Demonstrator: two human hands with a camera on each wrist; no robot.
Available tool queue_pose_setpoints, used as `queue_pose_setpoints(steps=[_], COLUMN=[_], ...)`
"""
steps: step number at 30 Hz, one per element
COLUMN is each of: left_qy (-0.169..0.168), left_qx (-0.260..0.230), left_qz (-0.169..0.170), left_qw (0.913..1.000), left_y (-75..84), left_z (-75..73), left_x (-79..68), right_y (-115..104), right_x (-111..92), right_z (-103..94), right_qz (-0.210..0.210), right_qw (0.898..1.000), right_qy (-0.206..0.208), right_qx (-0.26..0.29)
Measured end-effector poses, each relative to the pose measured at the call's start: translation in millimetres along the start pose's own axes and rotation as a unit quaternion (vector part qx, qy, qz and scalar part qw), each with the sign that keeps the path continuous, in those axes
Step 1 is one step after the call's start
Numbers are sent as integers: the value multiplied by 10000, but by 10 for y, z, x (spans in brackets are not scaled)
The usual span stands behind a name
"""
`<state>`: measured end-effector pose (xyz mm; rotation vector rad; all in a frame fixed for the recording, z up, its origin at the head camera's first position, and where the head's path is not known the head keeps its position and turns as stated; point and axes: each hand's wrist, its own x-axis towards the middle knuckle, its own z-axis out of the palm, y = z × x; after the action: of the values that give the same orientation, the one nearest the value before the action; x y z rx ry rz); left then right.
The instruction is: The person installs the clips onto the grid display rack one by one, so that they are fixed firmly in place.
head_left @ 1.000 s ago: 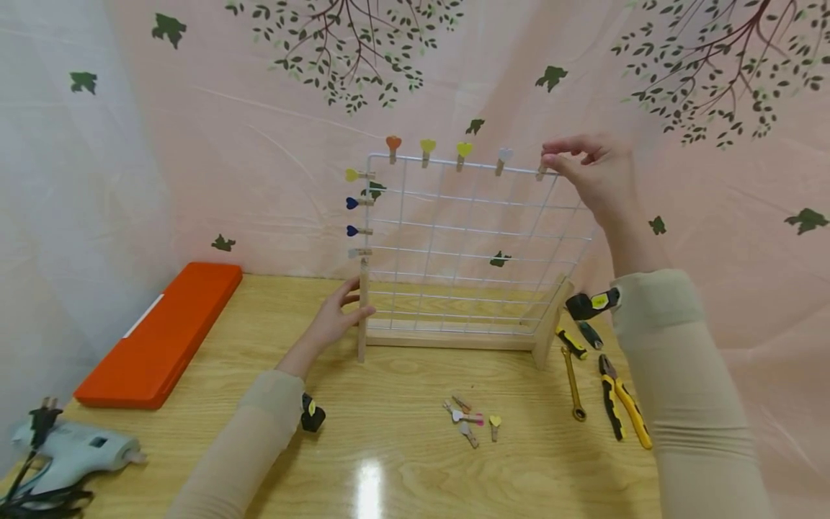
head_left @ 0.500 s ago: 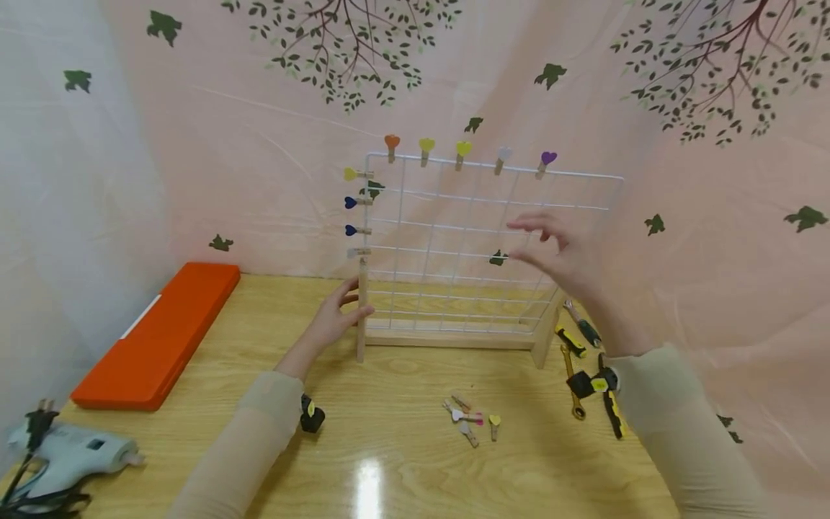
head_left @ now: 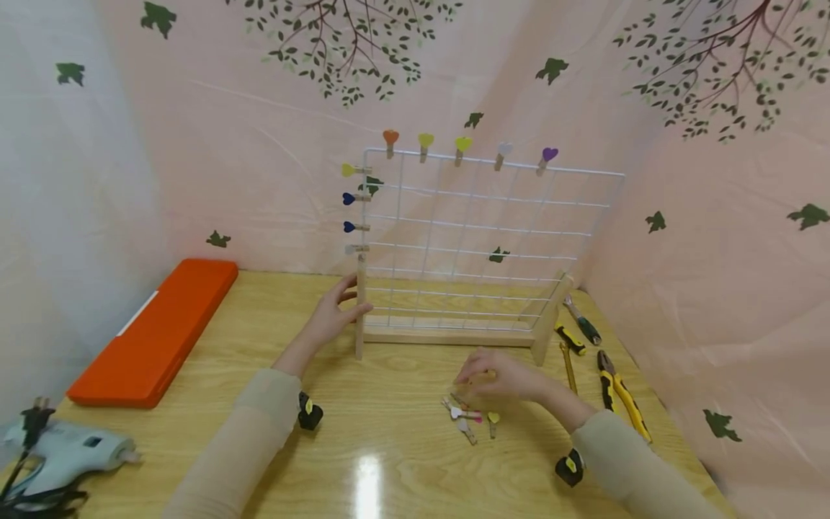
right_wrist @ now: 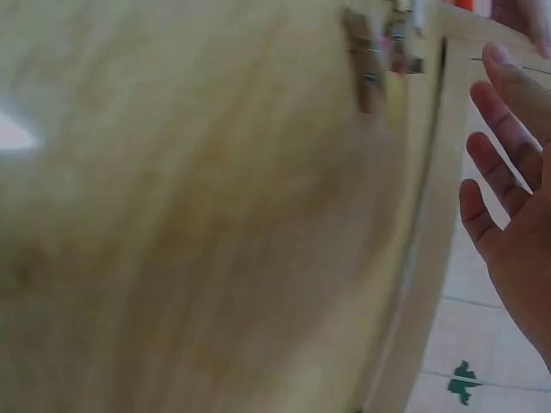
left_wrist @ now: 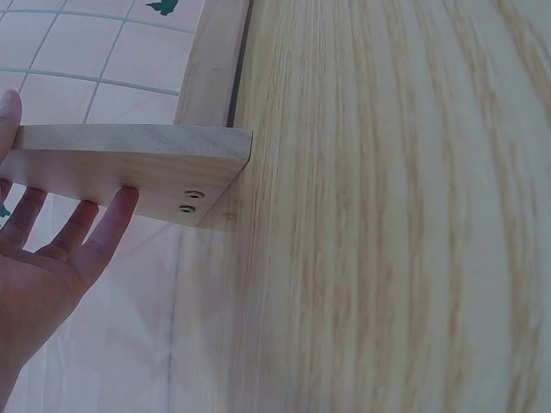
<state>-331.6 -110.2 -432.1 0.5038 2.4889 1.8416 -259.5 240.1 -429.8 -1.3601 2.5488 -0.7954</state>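
Note:
A white wire grid rack point(head_left: 480, 209) stands upright in a wooden frame. My left hand point(head_left: 331, 313) holds the frame's left wooden leg point(left_wrist: 129, 159), thumb at its front edge and fingertips against its outer face. My right hand point(head_left: 502, 375) is low over the table, fingers spread with nothing between them, just above a small pile of heart-topped mini clothespins point(head_left: 463, 414). One with a yellow heart point(head_left: 493, 422) lies to the pile's right. Clipped along the grid's top are orange, yellow, pale and purple heart clothespins point(head_left: 550, 156); yellow, blue and pale ones point(head_left: 350, 199) line its left side.
At the right lie pliers point(head_left: 619, 393), a wrench point(head_left: 568, 364), a yellow-black cutter point(head_left: 570, 339) and a green-handled tool point(head_left: 583, 323). An orange case point(head_left: 155, 335) and a glue gun point(head_left: 71, 447) with its cord are at the left. A printed cloth point(head_left: 292, 194) hangs behind.
My right hand has let go of the purple-heart clothespin, now clipped on the grid's top wire, and come down to the loose clothespins. My left hand keeps its place on the leg.

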Motion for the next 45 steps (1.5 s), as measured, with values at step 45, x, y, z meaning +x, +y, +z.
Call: queue_pose_setpoints(steps=[45], left_qy=[-169], left_qx=[-247], left_qz=[-161], left_qw=[9994], left_y=[305], left_z=[-22], left_x=[-142], right_y=[-802], right_x=[-11], right_z=[-2051], right_qz=[-666], right_qw=[9386], right_qy=[3235], right_qx=[-998])
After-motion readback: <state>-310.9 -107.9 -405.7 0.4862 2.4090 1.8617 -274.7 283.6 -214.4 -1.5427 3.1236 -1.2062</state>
